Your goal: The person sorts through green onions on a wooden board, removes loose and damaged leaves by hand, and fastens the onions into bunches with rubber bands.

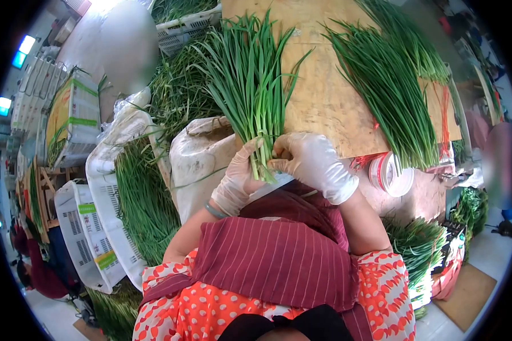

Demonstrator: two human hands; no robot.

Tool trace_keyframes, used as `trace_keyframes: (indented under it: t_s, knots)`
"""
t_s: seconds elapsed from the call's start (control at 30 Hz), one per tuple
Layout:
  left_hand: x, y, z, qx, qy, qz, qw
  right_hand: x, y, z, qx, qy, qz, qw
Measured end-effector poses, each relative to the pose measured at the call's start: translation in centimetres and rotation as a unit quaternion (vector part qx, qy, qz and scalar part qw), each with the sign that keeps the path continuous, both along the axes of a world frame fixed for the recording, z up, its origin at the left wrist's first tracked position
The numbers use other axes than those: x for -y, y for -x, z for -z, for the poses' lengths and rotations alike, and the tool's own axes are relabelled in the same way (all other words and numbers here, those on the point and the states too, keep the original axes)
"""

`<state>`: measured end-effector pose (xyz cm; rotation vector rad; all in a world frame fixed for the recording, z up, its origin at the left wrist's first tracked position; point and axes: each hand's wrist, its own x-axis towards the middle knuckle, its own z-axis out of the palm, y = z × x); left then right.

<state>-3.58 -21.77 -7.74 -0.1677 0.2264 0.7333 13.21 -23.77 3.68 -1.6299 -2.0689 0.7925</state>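
Note:
A loose bunch of garlic chives [253, 74] lies with its green leaves fanned over the wooden board and its pale stem ends toward me. My left hand [237, 177], in a white glove, is closed around the stem ends from the left. From the right, my right hand [318, 165], gloved too, presses curled fingers against the same stems; its fingertips are partly hidden. Farther right on the board rest a long bundle of chives [387, 85] and another bundle [424, 54] behind it. Thin red ties [442, 111] lie beside them.
The wooden board [330, 108] ends just beyond my hands. A roll of tape [390, 173] sits below its right edge. At left, a white crate [132, 227] holds chives, beside a white sack [196, 159]. Loose greens [182, 85] are heaped behind the sack. More chives [418, 244] stand lower right.

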Motion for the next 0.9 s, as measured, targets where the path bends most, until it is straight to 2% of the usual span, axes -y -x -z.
trace_keyframes:
  t_s: [0.03, 0.1, 0.2, 0.23, 0.27, 0.33, 0.4, 0.43, 0.47, 0.53, 0.57, 0.7, 0.77, 0.83, 0.9]
  knots:
    - [0.1, -0.2, -0.7, 0.000, 0.000, 0.001, 1.000, 0.2, 0.1, 0.0, -0.020, -0.031, -0.014, 0.999]
    - [0.3, -0.9, -3.3, -0.086, 0.050, -0.049, 0.994, 0.7, 0.3, 0.0, -0.039, -0.061, -0.028, 0.997]
    - [0.1, -1.0, -4.5, -0.037, -0.013, -0.001, 0.999, 1.8, 0.4, -0.9, -0.044, -0.084, -0.080, 0.992]
    - [0.0, -1.0, -3.9, -0.046, -0.058, 0.003, 0.997, 2.2, 0.2, -1.5, -0.071, -0.022, -0.108, 0.991]
    - [0.0, -0.9, -3.7, -0.046, -0.057, 0.003, 0.997, 2.6, 0.1, -1.9, -0.098, 0.041, -0.135, 0.985]
    - [-0.1, -0.9, -3.5, -0.018, -0.019, 0.008, 1.000, 2.6, -0.1, -1.6, -0.140, 0.024, -0.103, 0.984]
    - [0.0, -0.9, -3.5, 0.003, 0.005, 0.010, 1.000, 1.2, -0.1, -0.7, -0.185, 0.040, 0.108, 0.976]
    - [0.1, -1.0, -3.6, 0.025, 0.027, 0.013, 0.999, 0.6, 0.0, -1.4, -0.092, -0.005, 0.119, 0.989]
    - [0.0, -1.1, -3.7, 0.047, 0.048, 0.016, 0.998, 0.0, 0.1, -1.0, -0.092, -0.006, 0.120, 0.989]
    - [0.2, -1.5, -4.5, 0.006, 0.026, 0.006, 1.000, -0.7, 0.4, 0.5, -0.002, -0.075, 0.041, 0.996]
    - [0.3, -1.5, -4.7, -0.027, 0.019, -0.007, 0.999, -0.8, 0.8, 1.0, -0.047, -0.024, 0.069, 0.996]
    - [0.1, -1.7, -4.2, -0.094, 0.018, -0.036, 0.995, -1.0, 0.6, 1.6, -0.036, -0.041, 0.089, 0.995]
    - [-0.5, -1.1, -1.8, -0.050, 0.011, -0.005, 0.999, -0.5, 0.5, 0.7, 0.017, 0.002, 0.058, 0.998]
    - [-0.6, -1.2, -1.0, -0.006, 0.004, 0.025, 1.000, 0.1, 0.3, 0.2, 0.024, -0.009, 0.048, 0.999]
    - [-0.1, -1.8, -1.6, -0.121, 0.014, -0.011, 0.993, 0.3, 0.1, 0.2, 0.032, -0.020, 0.038, 0.999]
